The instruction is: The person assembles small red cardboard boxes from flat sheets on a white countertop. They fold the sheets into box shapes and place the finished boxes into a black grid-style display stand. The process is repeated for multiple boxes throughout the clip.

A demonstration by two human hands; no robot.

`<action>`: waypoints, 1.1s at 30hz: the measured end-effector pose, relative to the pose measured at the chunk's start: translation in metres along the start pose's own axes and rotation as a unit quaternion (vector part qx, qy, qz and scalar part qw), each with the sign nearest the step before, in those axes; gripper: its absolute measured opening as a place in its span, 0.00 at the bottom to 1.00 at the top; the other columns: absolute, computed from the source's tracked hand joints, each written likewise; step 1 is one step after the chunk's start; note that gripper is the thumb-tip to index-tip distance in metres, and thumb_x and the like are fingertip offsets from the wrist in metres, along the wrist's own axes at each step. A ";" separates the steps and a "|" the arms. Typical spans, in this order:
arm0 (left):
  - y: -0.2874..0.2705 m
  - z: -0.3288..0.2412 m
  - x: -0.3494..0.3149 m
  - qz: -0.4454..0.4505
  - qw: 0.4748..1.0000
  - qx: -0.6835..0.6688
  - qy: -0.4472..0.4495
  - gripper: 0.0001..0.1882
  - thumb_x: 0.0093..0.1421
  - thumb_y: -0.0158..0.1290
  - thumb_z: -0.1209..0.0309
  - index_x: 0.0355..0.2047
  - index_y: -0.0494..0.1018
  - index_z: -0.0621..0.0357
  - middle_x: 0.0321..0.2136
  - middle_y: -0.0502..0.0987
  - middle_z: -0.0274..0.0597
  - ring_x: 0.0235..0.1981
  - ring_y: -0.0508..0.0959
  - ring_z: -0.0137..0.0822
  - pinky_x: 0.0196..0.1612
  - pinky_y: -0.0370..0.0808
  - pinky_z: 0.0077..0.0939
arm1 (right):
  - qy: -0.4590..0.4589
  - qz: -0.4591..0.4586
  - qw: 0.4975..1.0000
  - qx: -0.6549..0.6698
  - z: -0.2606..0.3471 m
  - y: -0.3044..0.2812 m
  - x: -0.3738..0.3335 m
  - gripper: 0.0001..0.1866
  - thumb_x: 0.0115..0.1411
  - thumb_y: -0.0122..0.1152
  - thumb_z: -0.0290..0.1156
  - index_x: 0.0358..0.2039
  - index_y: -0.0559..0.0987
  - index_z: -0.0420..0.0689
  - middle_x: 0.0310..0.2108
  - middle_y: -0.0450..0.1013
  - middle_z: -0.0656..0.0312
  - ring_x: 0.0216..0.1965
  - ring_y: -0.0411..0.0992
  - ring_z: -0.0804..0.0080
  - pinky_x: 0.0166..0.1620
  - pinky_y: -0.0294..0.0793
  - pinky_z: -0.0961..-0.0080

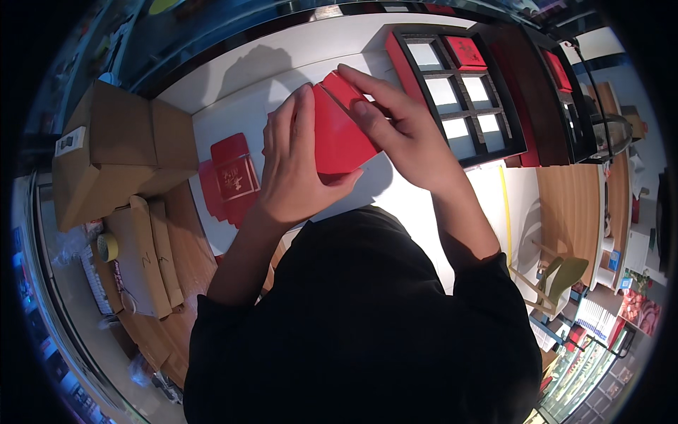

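Observation:
Between both hands, above the white tabletop (pixel 367 191), is a red cardboard box (pixel 339 138), partly folded into shape. My left hand (pixel 293 159) wraps its left side, thumb along the lower edge and fingers over the top. My right hand (pixel 402 127) grips the upper right side, index finger stretched along a flap and thumb against the panel. A narrow gap shows between the flap and the box body. Flat red box blanks (pixel 233 177) with gold print lie left of my left hand. Right of my right hand stands a black-framed compartment box (pixel 459 92); one compartment holds a small red box (pixel 465 52).
A second compartment box (pixel 565 92) stands beyond the first, with a dark red panel between. At the left are a brown carton (pixel 116 141) and folded cardboard (pixel 141 261), near a yellow tape roll (pixel 107 247). A green chair (pixel 565 275) is at the right.

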State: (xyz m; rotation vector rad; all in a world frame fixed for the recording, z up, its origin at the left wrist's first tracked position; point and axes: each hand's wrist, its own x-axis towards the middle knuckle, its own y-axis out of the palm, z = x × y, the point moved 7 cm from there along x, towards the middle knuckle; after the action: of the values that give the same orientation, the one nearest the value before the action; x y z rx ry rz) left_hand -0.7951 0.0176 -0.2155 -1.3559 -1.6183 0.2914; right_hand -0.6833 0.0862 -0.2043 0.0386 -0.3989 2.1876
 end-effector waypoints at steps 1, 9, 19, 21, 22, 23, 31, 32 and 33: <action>-0.001 0.000 0.000 0.000 1.000 0.001 -0.001 0.57 0.37 0.67 0.64 0.61 0.43 0.66 0.54 0.52 0.59 0.53 0.59 0.55 0.52 0.60 0.50 | -0.019 0.002 1.000 -0.022 0.003 0.002 0.000 0.20 0.64 0.46 0.32 0.57 0.66 0.44 0.43 0.69 0.56 0.43 0.68 0.71 0.47 0.67 0.77; -0.002 0.002 -0.002 -0.005 1.000 0.025 0.004 0.57 0.37 0.66 0.65 0.62 0.43 0.65 0.55 0.51 0.58 0.53 0.58 0.56 0.53 0.58 0.50 | -0.056 -0.017 0.997 -0.041 0.008 0.016 -0.007 0.22 0.64 0.46 0.32 0.58 0.63 0.43 0.51 0.62 0.46 0.48 0.68 0.56 0.49 0.69 0.70; -0.001 0.004 -0.005 -0.002 0.999 0.036 -0.001 0.56 0.37 0.65 0.69 0.62 0.42 0.63 0.56 0.50 0.58 0.55 0.56 0.57 0.54 0.60 0.49 | -0.142 -0.038 0.971 -0.187 0.012 0.029 -0.012 0.28 0.57 0.56 0.32 0.58 0.63 0.40 0.60 0.54 0.45 0.56 0.62 0.50 0.54 0.64 0.65; -0.004 0.008 -0.004 -0.019 0.996 -0.083 -0.032 0.55 0.38 0.65 0.71 0.63 0.42 0.61 0.55 0.50 0.58 0.56 0.56 0.57 0.52 0.65 0.48 | -0.134 -0.049 0.988 -0.056 0.012 0.016 -0.013 0.27 0.56 0.59 0.34 0.55 0.67 0.41 0.59 0.55 0.43 0.53 0.64 0.48 0.50 0.70 0.63; -0.005 0.010 -0.003 -0.028 0.988 -0.142 -0.048 0.55 0.38 0.65 0.72 0.63 0.43 0.59 0.55 0.50 0.58 0.56 0.56 0.57 0.51 0.67 0.47 | -0.142 -0.038 0.988 -0.056 0.012 0.016 -0.014 0.26 0.56 0.59 0.34 0.54 0.68 0.41 0.59 0.55 0.44 0.54 0.64 0.49 0.50 0.71 0.64; -0.005 0.008 -0.001 -0.020 0.991 -0.127 -0.041 0.54 0.39 0.65 0.72 0.63 0.43 0.58 0.55 0.50 0.57 0.56 0.56 0.57 0.50 0.69 0.46 | -0.150 -0.028 0.987 -0.057 0.009 0.015 -0.015 0.25 0.56 0.59 0.34 0.54 0.69 0.41 0.59 0.55 0.44 0.54 0.64 0.49 0.49 0.71 0.65; 0.006 0.030 -0.003 -0.032 0.857 -0.483 -0.175 0.51 0.43 0.61 0.72 0.62 0.40 0.52 0.56 0.50 0.49 0.57 0.59 0.51 0.49 0.72 0.43 | -0.156 -0.091 0.976 0.125 0.004 -0.013 -0.021 0.46 0.45 0.69 0.42 0.61 0.57 0.41 0.61 0.51 0.45 0.61 0.55 0.51 0.59 0.60 0.62; 0.013 0.046 -0.010 -0.062 0.806 -0.559 -0.185 0.47 0.48 0.57 0.65 0.62 0.39 0.53 0.55 0.53 0.47 0.57 0.60 0.46 0.52 0.69 0.42 | -0.112 -0.072 0.989 0.056 -0.006 -0.018 -0.022 0.55 0.41 0.72 0.46 0.63 0.50 0.40 0.60 0.52 0.45 0.60 0.55 0.53 0.59 0.58 0.62; 0.015 0.045 -0.008 -0.062 0.794 -0.579 -0.173 0.42 0.51 0.54 0.61 0.61 0.43 0.54 0.55 0.55 0.45 0.57 0.60 0.43 0.54 0.66 0.42 | -0.078 -0.030 0.995 0.056 -0.011 -0.013 -0.024 0.54 0.41 0.72 0.46 0.63 0.51 0.40 0.59 0.54 0.46 0.59 0.56 0.54 0.59 0.58 0.63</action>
State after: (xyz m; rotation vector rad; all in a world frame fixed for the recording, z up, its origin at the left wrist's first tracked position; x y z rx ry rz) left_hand -0.8215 0.0333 -0.2526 -2.1369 -2.3151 -0.7226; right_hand -0.6577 0.0781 -0.2154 0.2811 -0.3579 2.1524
